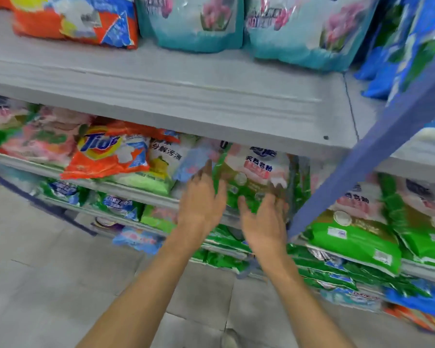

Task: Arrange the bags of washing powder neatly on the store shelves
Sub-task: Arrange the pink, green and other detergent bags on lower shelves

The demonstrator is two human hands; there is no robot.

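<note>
Half done at most, by the look of it: steadies the green-and-white bag (251, 177) on the middle shelf (126, 191) between left hand (201, 199) and right hand (264, 222), fingers straight and spread, and leaves the orange bag (106, 154) and its neighbours slumped and overlapping.

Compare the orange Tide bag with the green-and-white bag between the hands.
The orange Tide bag is orange with a yellow logo; the green-and-white bag is white above, green below. The orange Tide bag slumps forward over the shelf edge; the green-and-white bag stands more upright. No hand touches the orange Tide bag; the left hand and right hand flank the green-and-white bag. Both sit on one shelf.
</note>
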